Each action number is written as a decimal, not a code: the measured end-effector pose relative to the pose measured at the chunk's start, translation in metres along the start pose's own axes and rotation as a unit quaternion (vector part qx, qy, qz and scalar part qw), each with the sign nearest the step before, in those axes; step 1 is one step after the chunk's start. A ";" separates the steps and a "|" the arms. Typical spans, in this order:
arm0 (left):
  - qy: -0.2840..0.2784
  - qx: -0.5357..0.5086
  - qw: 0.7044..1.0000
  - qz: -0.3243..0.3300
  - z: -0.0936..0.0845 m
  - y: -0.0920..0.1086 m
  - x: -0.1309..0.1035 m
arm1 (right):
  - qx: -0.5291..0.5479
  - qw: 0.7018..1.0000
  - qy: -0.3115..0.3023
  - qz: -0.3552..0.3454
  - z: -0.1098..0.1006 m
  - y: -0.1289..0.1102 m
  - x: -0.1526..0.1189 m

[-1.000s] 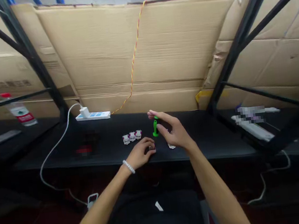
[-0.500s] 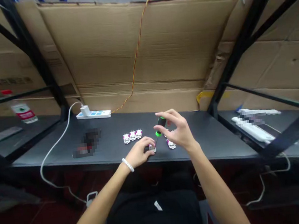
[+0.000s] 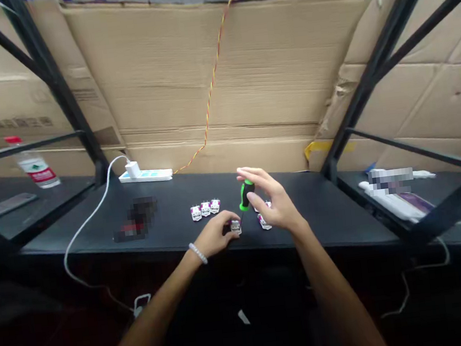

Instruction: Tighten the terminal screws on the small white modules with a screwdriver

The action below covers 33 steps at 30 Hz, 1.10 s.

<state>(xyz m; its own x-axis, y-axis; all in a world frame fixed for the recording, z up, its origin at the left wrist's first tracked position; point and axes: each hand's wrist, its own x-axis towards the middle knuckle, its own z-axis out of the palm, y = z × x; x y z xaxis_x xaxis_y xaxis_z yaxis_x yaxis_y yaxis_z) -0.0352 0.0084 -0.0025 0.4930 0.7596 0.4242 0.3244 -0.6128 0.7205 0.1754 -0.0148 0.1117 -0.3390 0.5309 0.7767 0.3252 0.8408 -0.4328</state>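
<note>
My left hand [image 3: 217,234] rests on the dark table with thumb and fingers pinched round a small white part [image 3: 235,226]. In my right hand [image 3: 273,201] is a screwdriver [image 3: 246,195] with a green and black handle, held tilted between thumb and fingers. Its thin shaft points down at the white part; whether the tip sits in a screw is too small to tell. Left of the hands, a row of 3 white-and-purple parts [image 3: 205,208] lies on the table. Another such part [image 3: 264,222] lies under my right hand, with more partly hidden behind its fingers.
A white power strip [image 3: 147,176] with a plugged-in charger stands at the back left, its white cable [image 3: 88,217] hanging over the front edge. A blurred dark object [image 3: 136,220] lies left. Black metal posts [image 3: 355,97] flank the table; cardboard [image 3: 161,75] closes the back.
The screwdriver handle has turned a little in my right fingers, showing more green. My left hand keeps hold of the white part. The whole view has shifted slightly and looks brighter.
</note>
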 end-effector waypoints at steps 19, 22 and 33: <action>0.001 0.008 1.000 -0.003 -0.001 -0.001 -0.001 | -0.088 0.995 0.050 0.017 -0.003 0.005 -0.002; -0.001 0.007 1.000 -0.007 -0.001 0.000 0.000 | -0.011 1.000 -0.010 0.021 -0.003 0.004 -0.003; 0.001 0.005 1.000 -0.007 0.000 0.000 -0.001 | 0.015 0.999 -0.022 0.021 -0.003 0.002 -0.004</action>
<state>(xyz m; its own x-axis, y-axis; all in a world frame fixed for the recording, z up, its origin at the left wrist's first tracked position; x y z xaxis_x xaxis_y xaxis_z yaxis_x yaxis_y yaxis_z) -0.0351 0.0077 -0.0026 0.4868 0.7690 0.4144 0.3394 -0.6036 0.7214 0.1798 -0.0157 0.1092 -0.3646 0.5696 0.7366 0.3140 0.8200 -0.4786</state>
